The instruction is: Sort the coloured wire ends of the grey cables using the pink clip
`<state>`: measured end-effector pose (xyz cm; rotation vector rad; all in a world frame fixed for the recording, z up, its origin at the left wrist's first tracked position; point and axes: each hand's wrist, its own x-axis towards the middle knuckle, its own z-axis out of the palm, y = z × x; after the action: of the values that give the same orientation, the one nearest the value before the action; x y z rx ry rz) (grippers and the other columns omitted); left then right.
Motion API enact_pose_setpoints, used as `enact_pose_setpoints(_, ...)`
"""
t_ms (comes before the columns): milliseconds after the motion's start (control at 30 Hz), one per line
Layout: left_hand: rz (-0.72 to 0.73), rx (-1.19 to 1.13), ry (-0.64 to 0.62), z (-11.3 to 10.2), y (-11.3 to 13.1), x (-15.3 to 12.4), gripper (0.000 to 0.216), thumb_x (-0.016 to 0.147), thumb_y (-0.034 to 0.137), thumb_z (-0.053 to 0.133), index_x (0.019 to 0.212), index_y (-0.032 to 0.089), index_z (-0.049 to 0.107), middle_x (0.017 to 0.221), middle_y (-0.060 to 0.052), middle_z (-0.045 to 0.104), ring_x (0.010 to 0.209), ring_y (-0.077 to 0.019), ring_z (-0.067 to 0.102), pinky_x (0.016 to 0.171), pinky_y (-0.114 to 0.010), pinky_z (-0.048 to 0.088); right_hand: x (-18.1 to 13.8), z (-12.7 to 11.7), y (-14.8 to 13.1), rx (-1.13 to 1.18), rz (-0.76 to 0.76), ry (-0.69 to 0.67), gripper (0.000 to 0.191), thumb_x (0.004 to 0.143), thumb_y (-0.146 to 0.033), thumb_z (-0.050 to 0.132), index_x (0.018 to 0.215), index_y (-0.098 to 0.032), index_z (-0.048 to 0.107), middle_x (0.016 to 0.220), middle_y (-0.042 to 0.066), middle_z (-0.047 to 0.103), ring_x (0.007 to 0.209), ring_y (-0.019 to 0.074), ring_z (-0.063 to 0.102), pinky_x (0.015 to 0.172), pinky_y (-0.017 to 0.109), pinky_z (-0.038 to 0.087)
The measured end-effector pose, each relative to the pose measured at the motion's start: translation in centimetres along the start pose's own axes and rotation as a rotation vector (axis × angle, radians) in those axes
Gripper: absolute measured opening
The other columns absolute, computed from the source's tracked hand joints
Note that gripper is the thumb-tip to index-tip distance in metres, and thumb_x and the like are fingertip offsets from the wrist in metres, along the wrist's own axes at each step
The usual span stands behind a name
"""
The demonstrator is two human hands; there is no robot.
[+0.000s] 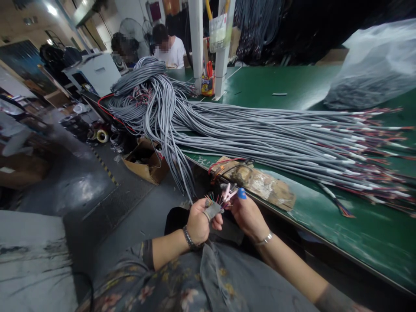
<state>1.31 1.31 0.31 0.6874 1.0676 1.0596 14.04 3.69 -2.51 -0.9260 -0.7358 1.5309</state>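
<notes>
My left hand (199, 223) is closed around the end of a grey cable, with a grey wrap covering its thumb. Thin coloured wires (210, 198) fan out above that thumb. Close by on the right, my right hand (247, 214) is closed too, a blue cover on one fingertip. It grips a small pale pink tool (228, 193), forked like a clip, right beside the wire ends. The tool's tip and the wire it may touch are too small to make out. A large bundle of grey cables (234, 125) lies along the bench, stripped ends to the right.
The green bench (364, 234) runs along my front, with a taped cardboard pad (260, 184) at its edge. An open carton (147, 167) stands on the floor. A white post (196, 43) rises behind the cables. A clear plastic bag (377, 65) lies back right; a person (173, 52) sits opposite.
</notes>
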Motion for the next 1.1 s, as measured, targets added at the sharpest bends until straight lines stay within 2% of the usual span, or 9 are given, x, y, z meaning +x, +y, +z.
enact_pose_setpoints(67, 0.008, 0.009, 0.003, 0.0, 0.0, 0.0, 0.043, 0.056, 0.052, 0.073, 0.060, 0.017, 0.049, 0.043, 0.002, 0.055, 0.031, -0.0065, 0.045, 0.032, -0.018, 0.031, 0.2, -0.2, 0.4, -0.064, -0.037, 0.005, 0.052, 0.070, -0.073, 0.057, 0.070, -0.022, 0.067, 0.063, 0.001, 0.061, 0.058, 0.0161, 0.051, 0.055, 0.031, 0.044)
enact_pose_setpoints(200, 0.017, 0.032, 0.005, 0.2, -0.1, 0.1, 0.044, 0.056, 0.054, 0.073, 0.061, 0.017, 0.049, 0.044, 0.002, 0.056, 0.031, -0.0065, 0.046, 0.032, -0.018, 0.032, 0.6, -0.2, 0.7, 0.050, 0.091, -0.047, 0.052, 0.068, -0.070, 0.062, 0.083, -0.021, 0.069, 0.071, 0.003, 0.067, 0.065, 0.0198, 0.058, 0.060, 0.034, 0.047)
enact_pose_setpoints(333, 0.028, 0.070, 0.003, 0.1, -0.3, 0.2, 0.043, 0.059, 0.053, 0.072, 0.063, 0.017, 0.050, 0.046, 0.002, 0.058, 0.032, -0.0067, 0.048, 0.033, -0.017, 0.033, 1.0, 0.1, 0.6, 0.231, 0.158, 0.024, 0.042, 0.061, -0.060, 0.075, 0.079, -0.022, 0.071, 0.071, 0.002, 0.069, 0.066, 0.0190, 0.059, 0.064, 0.034, 0.049)
enact_pose_setpoints(433, 0.021, 0.100, 0.001, -0.1, -0.5, 0.3, 0.041, 0.060, 0.051, 0.072, 0.063, 0.016, 0.051, 0.047, 0.001, 0.059, 0.032, -0.0072, 0.048, 0.033, -0.017, 0.031, 1.1, 0.2, 0.6, 0.269, 0.153, 0.071, 0.039, 0.057, -0.055, 0.080, 0.077, -0.022, 0.072, 0.069, 0.002, 0.069, 0.061, 0.0166, 0.057, 0.061, 0.030, 0.048)
enact_pose_setpoints(733, 0.028, 0.098, -0.012, -0.8, -0.6, -0.1, 0.041, 0.061, 0.052, 0.073, 0.066, 0.016, 0.054, 0.046, 0.001, 0.058, 0.032, -0.0070, 0.047, 0.033, -0.017, 0.031, 0.5, 0.2, -0.5, 0.286, 0.209, -0.084, 0.041, 0.065, -0.063, 0.071, 0.070, -0.022, 0.069, 0.069, 0.001, 0.067, 0.057, 0.0144, 0.055, 0.056, 0.028, 0.047)
enact_pose_setpoints(900, -0.005, 0.026, -0.059, -0.7, 0.1, -0.4, 0.043, 0.057, 0.052, 0.075, 0.062, 0.016, 0.053, 0.043, 0.002, 0.055, 0.030, -0.0071, 0.044, 0.031, -0.018, 0.029, 0.2, 0.4, -1.2, 0.230, 0.156, -0.024, 0.033, 0.062, -0.050, 0.079, 0.077, -0.022, 0.071, 0.070, 0.000, 0.066, 0.060, 0.0126, 0.054, 0.053, 0.024, 0.045)
enact_pose_setpoints(1100, -0.115, -0.070, -0.116, -0.2, 0.7, 0.1, 0.041, 0.052, 0.048, 0.076, 0.058, 0.016, 0.052, 0.038, 0.003, 0.050, 0.026, -0.0061, 0.037, 0.028, -0.018, 0.023, -0.1, 0.4, -1.2, 0.196, 0.114, -0.023, 0.031, 0.067, -0.049, 0.076, 0.076, -0.020, 0.070, 0.064, -0.001, 0.061, 0.055, 0.0114, 0.049, 0.052, 0.024, 0.044)
